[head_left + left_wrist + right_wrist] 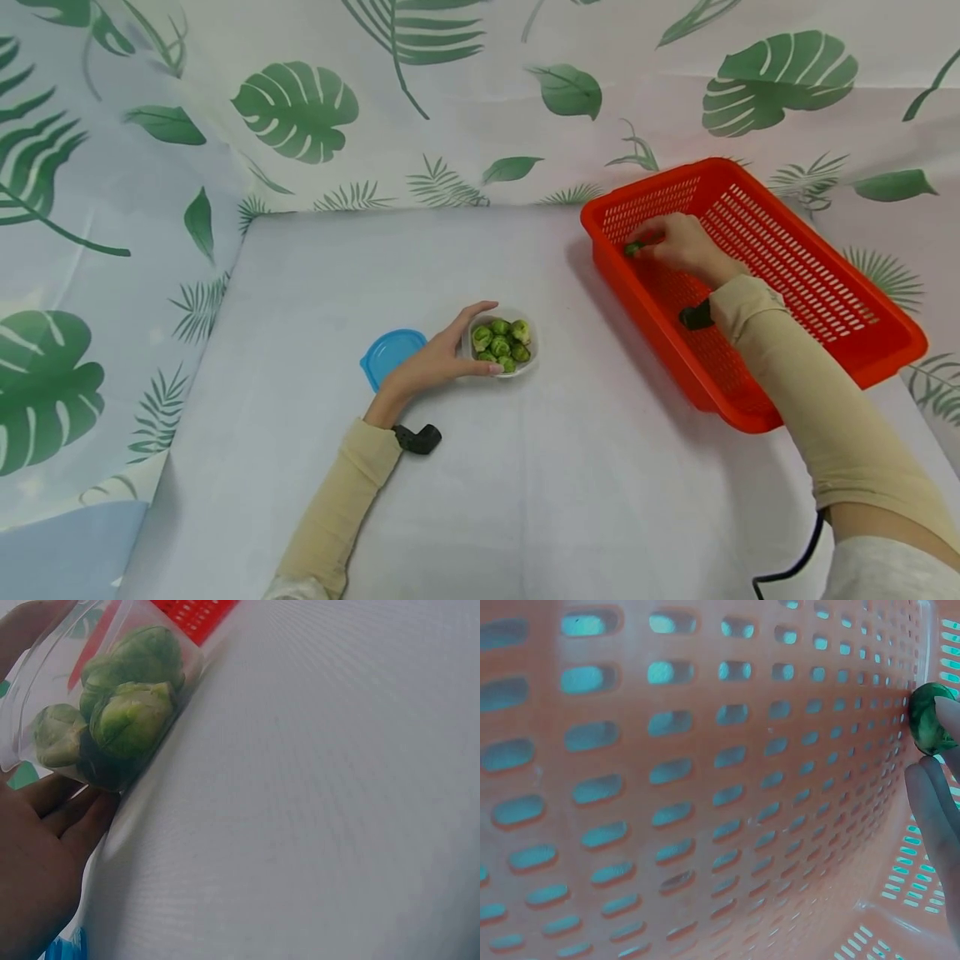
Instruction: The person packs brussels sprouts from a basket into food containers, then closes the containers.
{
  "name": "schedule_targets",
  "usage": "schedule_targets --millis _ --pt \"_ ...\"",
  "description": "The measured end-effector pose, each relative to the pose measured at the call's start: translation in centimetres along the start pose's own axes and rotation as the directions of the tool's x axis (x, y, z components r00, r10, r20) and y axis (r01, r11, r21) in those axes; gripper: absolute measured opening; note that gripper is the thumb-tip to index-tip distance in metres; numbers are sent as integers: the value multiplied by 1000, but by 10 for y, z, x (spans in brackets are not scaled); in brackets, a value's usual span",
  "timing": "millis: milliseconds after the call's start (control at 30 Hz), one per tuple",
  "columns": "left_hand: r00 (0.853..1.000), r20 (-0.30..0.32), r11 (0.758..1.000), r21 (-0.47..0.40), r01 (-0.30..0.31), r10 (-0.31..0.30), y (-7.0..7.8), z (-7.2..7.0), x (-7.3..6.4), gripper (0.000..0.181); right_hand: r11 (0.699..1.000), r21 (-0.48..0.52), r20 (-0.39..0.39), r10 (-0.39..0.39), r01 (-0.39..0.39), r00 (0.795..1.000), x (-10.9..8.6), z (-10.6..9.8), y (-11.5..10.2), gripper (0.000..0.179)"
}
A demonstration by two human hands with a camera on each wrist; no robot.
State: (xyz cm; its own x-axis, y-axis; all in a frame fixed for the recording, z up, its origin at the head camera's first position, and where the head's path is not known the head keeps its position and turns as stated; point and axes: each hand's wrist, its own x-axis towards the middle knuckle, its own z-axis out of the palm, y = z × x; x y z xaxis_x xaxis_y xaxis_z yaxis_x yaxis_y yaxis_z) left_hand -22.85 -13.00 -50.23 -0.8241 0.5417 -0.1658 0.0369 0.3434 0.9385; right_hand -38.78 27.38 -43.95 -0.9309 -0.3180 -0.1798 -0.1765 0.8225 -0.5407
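Note:
A small clear plastic container [535, 346] stands on the table, with several green Brussels sprouts [500, 342] inside. My left hand [435, 360] holds it from the left, thumb on the near side and fingers on the far side. The left wrist view shows sprouts [133, 720] through its clear wall. Inside the red basket [652, 298], near its far left corner, my right hand [678, 242] pinches a single Brussels sprout [633, 248]. In the right wrist view that sprout [928, 720] is beside the slotted basket wall, partly covered by the fingers.
A blue lid [392, 354] lies on the table to the left of the container, partly behind the left wrist. The red basket takes up the table's right side. Leaf-patterned cloth [450, 125] hangs behind the table and at its sides. A black cable [795, 571] trails by the right arm.

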Motion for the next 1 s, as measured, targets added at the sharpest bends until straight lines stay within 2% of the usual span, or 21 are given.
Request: schedule_targets --millis 267,500,867,1000 --pt "1000 4 1000 -8 13 -13 0 -1 0 92 1000 7 36 -28 28 999 -1 -2 -2 36" --pt "1000 7 1000 -11 7 -7 2 -1 0 91 999 -18 32 -44 44 999 -2 -1 0 36" --pt "1000 -2 1000 -12 -8 8 2 1 -1 90 999 -19 44 -34 35 998 -7 -5 -4 36" --pt "1000 0 1000 -11 -7 7 3 1 -1 90 1000 -15 51 -9 9 999 -11 -10 -7 37"
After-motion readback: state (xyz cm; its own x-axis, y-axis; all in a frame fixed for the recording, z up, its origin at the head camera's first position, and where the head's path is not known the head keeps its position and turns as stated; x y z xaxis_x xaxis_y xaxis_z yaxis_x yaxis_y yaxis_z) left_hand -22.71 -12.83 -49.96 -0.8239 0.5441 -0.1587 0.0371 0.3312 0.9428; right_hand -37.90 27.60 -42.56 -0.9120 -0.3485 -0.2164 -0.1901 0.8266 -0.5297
